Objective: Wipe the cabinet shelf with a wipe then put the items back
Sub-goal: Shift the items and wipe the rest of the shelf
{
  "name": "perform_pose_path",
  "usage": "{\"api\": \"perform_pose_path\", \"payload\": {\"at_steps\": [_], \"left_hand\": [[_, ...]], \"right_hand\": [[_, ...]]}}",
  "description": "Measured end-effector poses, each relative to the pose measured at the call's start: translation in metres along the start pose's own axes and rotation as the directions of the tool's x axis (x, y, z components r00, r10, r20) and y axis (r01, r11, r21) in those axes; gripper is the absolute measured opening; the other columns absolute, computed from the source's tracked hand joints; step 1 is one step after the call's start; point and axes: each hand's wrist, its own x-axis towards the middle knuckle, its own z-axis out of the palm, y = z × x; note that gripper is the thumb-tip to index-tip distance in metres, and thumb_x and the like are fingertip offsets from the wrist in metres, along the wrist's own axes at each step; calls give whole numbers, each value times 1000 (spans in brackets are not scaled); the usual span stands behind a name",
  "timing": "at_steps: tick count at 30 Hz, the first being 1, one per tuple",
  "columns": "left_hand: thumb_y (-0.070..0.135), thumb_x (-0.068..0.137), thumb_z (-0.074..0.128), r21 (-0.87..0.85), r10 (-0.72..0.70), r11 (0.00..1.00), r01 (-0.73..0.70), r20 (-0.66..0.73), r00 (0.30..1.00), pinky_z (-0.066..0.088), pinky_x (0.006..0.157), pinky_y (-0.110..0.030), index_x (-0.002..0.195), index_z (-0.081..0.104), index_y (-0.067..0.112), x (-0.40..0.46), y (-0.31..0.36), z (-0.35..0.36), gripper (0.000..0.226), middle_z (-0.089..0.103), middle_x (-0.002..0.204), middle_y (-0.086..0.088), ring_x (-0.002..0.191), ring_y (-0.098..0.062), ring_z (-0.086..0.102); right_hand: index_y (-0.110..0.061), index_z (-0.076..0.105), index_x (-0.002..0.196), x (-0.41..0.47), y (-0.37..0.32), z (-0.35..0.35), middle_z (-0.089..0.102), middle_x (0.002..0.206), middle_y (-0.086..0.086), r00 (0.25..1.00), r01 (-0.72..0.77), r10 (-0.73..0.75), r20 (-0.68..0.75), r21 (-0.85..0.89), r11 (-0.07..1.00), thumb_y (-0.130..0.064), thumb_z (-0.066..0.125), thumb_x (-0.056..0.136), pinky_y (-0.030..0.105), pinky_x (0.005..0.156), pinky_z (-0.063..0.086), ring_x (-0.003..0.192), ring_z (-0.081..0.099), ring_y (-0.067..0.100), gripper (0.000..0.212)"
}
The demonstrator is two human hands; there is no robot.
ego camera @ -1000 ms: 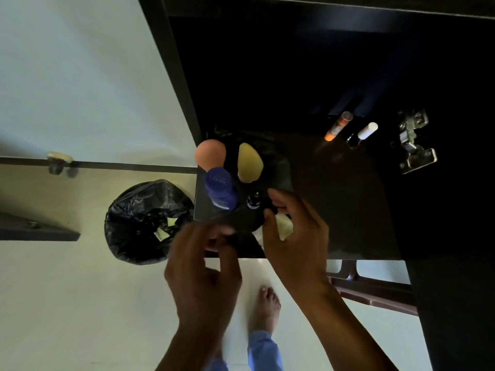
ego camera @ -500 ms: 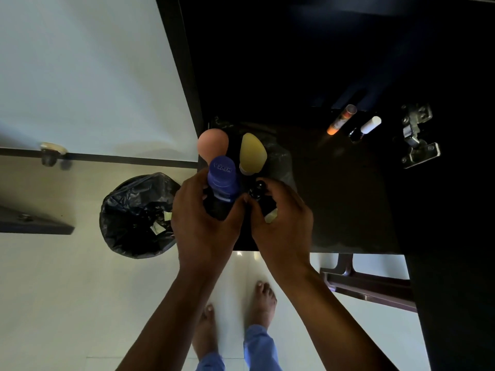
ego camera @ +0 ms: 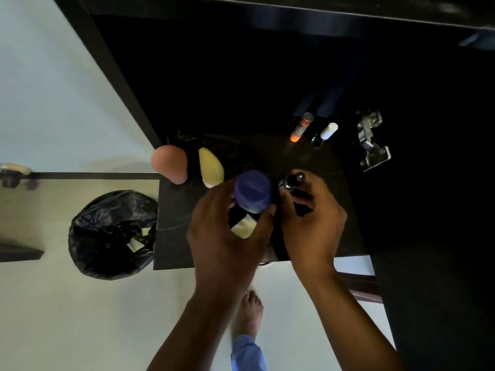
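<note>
My left hand [ego camera: 225,236] is closed around a dark bottle with a blue cap [ego camera: 251,189] and a pale label, held above the front of the dark cabinet shelf [ego camera: 176,236]. My right hand [ego camera: 313,223] grips a small black tube [ego camera: 292,182] just to the right of the bottle. A pink sponge [ego camera: 169,164] and a yellow sponge [ego camera: 211,167] stand upright at the shelf's left, apart from both hands. An orange tube [ego camera: 301,127] and a white-capped tube [ego camera: 325,133] lie further back on the right. No wipe is visible.
A bin lined with a black bag [ego camera: 112,234] stands on the pale floor left of the shelf. A metal door hinge [ego camera: 371,140] sits on the cabinet's right wall. The cabinet's dark left side panel [ego camera: 120,84] runs up and back. My bare foot [ego camera: 249,311] is below.
Both hands have moved right along the shelf front with the blue-capped bottle and the black tube, away from the two sponges, which stay in place at the left.
</note>
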Motion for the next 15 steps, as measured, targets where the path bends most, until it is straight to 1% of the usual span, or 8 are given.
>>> {"api": "perform_pose_path", "payload": {"at_steps": [2, 4, 7, 9, 11, 14, 15], "left_hand": [[37, 81, 84, -41, 17, 999, -16, 18, 1000, 54, 88, -23, 110, 71, 11, 6, 14, 23, 41, 75, 106, 1, 98, -12, 69], [36, 80, 83, -51, 20, 999, -18, 31, 999, 55, 91, -27, 112, 70, 13, 17, 23, 46, 41, 76, 108, 1, 99, -12, 70], [37, 81, 80, -36, -5, 999, 8, 78, 997, 55, 93, -38, 115, 68, 17, 38, 22, 76, 41, 75, 111, 2, 102, -15, 70], [38, 81, 77, 26, 24, 999, -26, 80, 997, 52, 96, -37, 121, 66, 18, 51, 17, 92, 46, 73, 116, 1, 106, -17, 68], [37, 82, 77, 62, 67, 996, -70, 59, 996, 50, 100, -31, 128, 65, 16, 59, 15, 102, 52, 72, 123, -1, 112, -18, 67], [34, 83, 78, 56, 114, 992, -117, 64, 991, 46, 101, -25, 132, 63, 14, 63, 13, 112, 55, 70, 129, -2, 116, -17, 65], [34, 82, 79, 52, 119, 991, -123, 74, 990, 46, 101, -24, 132, 63, 14, 63, 12, 115, 55, 69, 130, -1, 117, -16, 65]], "right_hand": [[-26, 67, 121, 15, 7, -9, 73, 109, -8, 998, 1, -3, -59, -41, 999, -13, 76, 88, 31, 78, 61, 90, 72, 5, 36], [-26, 65, 123, 30, 12, -15, 72, 109, -8, 996, 12, -20, -90, -95, 995, -13, 75, 89, 26, 79, 61, 89, 70, 2, 37], [-23, 66, 120, 49, 16, -20, 73, 106, -8, 995, 20, -33, -98, -132, 991, -14, 74, 90, 11, 74, 55, 84, 68, -4, 33], [-21, 66, 118, 58, 18, -22, 71, 100, -9, 993, 40, -54, -103, -136, 990, -14, 73, 91, 4, 70, 49, 81, 66, -8, 29], [-21, 65, 118, 65, 19, -22, 70, 98, -10, 990, 56, -75, -121, -157, 986, -14, 73, 91, 3, 69, 48, 79, 65, -5, 29], [-23, 64, 119, 72, 21, -19, 72, 100, -6, 986, 43, -73, -148, -194, 980, -16, 73, 91, 17, 74, 55, 84, 68, 5, 31], [-22, 64, 119, 73, 21, -18, 73, 100, -6, 986, 36, -68, -152, -208, 977, -15, 73, 90, 15, 75, 53, 86, 67, 4, 31]]}}
